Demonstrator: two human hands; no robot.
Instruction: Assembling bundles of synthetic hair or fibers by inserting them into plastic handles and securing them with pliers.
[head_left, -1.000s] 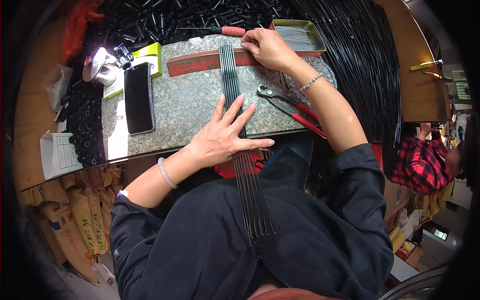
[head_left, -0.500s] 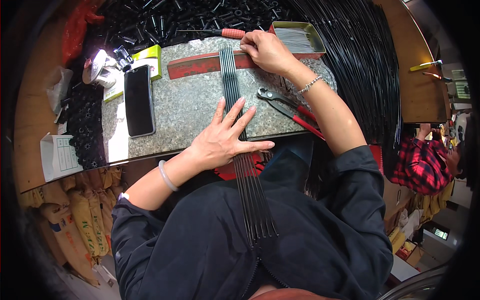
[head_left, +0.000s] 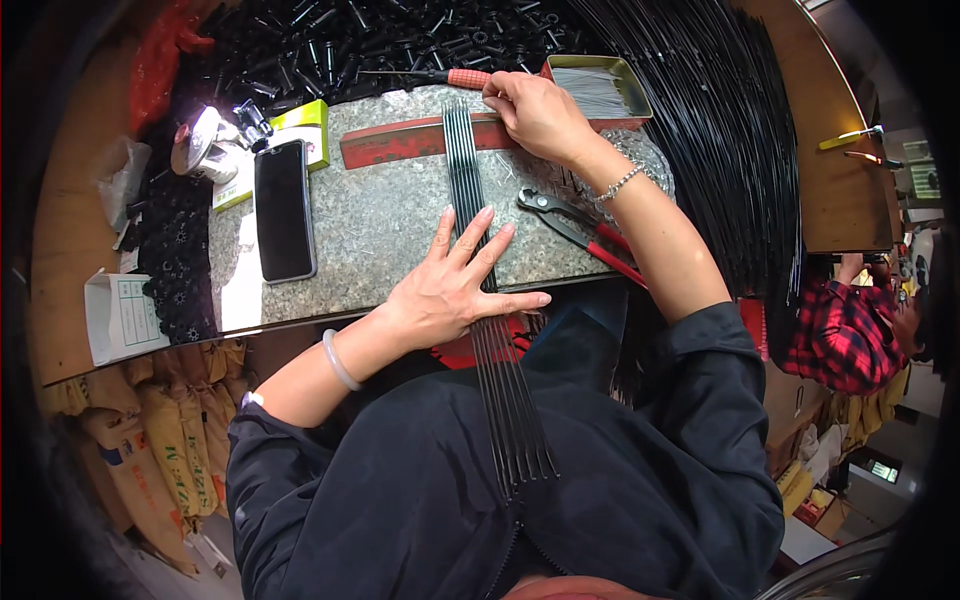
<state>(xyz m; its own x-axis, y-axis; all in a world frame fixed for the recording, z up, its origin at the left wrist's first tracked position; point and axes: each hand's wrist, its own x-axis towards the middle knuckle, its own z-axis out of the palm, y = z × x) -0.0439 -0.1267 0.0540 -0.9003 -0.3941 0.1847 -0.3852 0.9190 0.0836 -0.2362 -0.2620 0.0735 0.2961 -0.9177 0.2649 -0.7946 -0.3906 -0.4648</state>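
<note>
Several thin black rods [head_left: 462,160] lie side by side, running from the grey stone slab [head_left: 370,240] over its near edge and fanning out against my dark jacket. My left hand [head_left: 440,292] rests flat across them, fingers spread. Under their far ends runs a flat red metal bar [head_left: 390,145]. Just right of those ends, my right hand [head_left: 545,118] has thumb and fingers pinched together by the bar; anything between the fingertips is too small to make out. Beside it stands an open tin [head_left: 648,108] of thin pale wires [head_left: 590,88].
Red-handled cutters [head_left: 575,220] lie right of the rods. A red-handled pointed tool [head_left: 467,79] borders piled black parts [head_left: 400,40]. At left are a phone [head_left: 284,210] and a yellow-green box [head_left: 318,130]. Long black rods [head_left: 720,130] heap at right. Another person [head_left: 840,330] sits beyond.
The view has shifted slightly. My right hand's fingertips have moved a little relative to the rod ends; my left hand stays spread on the rods.
</note>
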